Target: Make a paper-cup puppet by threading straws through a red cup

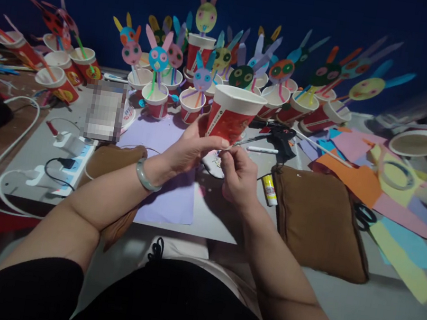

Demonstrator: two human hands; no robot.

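A red paper cup point(233, 116) with a white rim is held upright above the table by my left hand point(188, 151), its fingers wrapped round the side and base. My right hand point(238, 174) is pinched close under the cup's base, near my left thumb. Whatever sits between those right fingertips is too small to make out. Below the hands lies a round whitish piece point(213, 163), partly covered. A yellow glue stick point(270, 190) rests just right of my right hand. Behind the cup stand several red cups bearing paper rabbit heads, among them a blue-faced rabbit point(158, 59).
Brown cloth pads point(321, 219) lie at the table's front edge. On the left are a power strip point(78, 166) and white cables. To the right are coloured paper sheets point(359, 176), black-handled scissors point(365, 217) and a tape roll point(393, 174). A black glue gun point(282, 141) lies behind my right hand.
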